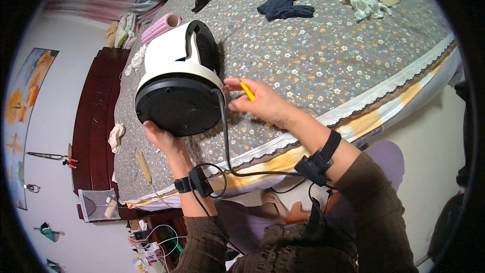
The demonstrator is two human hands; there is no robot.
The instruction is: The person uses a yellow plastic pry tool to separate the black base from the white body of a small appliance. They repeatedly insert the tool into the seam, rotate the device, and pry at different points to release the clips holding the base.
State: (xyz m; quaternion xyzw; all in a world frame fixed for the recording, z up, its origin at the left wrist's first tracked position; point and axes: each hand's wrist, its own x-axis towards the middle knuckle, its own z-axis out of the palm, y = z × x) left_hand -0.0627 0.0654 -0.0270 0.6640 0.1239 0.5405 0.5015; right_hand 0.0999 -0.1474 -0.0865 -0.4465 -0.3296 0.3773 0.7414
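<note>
A white appliance [166, 50] with a dark grille is tipped on the bed, its round black base [179, 106] facing me. My left hand [164, 137] grips the lower edge of that base, with most of its fingers hidden behind. To the right of the base, my right hand [257, 100] is closed around a thin yellow stick-like tool [247, 91], its tip not clear. The thumb and fingertips of this hand are close to the base's right edge. A black power cord [226, 141] runs down from the base towards my right forearm.
A flowered bedspread [303, 71] lies under the appliance. Beyond are a pink foam roller [161, 26], a dark blue garment [285, 7] and white cloths [364, 6]. A dark red headboard [96, 121] stands left, with cables and chargers [151, 245] below it.
</note>
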